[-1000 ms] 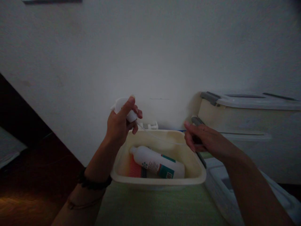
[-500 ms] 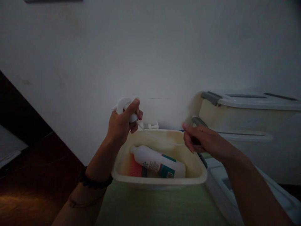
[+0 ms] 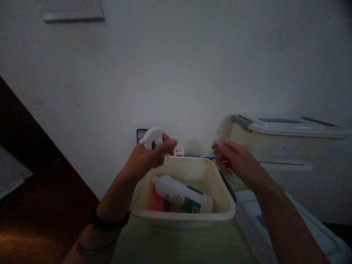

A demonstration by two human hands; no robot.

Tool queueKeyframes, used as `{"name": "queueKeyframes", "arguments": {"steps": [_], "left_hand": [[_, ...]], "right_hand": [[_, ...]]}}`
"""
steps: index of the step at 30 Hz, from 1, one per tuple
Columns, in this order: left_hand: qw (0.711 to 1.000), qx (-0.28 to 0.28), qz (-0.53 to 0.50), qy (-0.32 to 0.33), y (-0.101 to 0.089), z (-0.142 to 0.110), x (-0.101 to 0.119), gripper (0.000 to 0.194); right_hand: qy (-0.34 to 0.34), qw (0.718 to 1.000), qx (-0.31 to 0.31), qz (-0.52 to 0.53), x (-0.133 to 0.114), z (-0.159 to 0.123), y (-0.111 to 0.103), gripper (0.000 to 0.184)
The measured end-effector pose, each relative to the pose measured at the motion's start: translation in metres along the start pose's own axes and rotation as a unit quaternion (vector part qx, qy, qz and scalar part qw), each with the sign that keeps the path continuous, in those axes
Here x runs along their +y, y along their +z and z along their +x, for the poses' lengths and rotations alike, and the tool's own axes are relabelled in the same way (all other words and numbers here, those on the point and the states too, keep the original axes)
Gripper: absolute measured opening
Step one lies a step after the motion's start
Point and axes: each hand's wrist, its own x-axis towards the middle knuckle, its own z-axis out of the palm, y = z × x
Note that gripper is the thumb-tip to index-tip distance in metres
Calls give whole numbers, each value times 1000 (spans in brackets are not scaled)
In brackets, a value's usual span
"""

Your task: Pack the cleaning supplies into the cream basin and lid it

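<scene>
The left hand (image 3: 150,157) holds the spray head (image 3: 154,135) above the lying bottle (image 3: 180,195).

Seemingly a home, lidded storage bins (image 3: 275,147), brown floor (image 3: 30,234)

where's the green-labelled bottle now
In the head view, the bottle lies on its side inside the cream basin, below centre, neck to the left near the red pad.
</scene>
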Motion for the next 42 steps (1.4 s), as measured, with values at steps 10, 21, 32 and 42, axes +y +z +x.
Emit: {"name": "queueKeyframes", "arguments": {"steps": [10,21,32,42], "left_hand": [[995,-33,83,35,29,-12,0,31],[964,-185,193,2,50,-30,12,54],[928,-37,352,118,46,-17,-3,30],[928,-77,349,108,39,-17,7,26]], "right_hand": [[-145,954,-60,-257,-4,-24,32,81],[-141,987,-38,-67,-16,-23,38,35],[-92,907,-117,393,-8,-10,51,21],[-101,902,-170,383,-18,-12,32,13]]}}
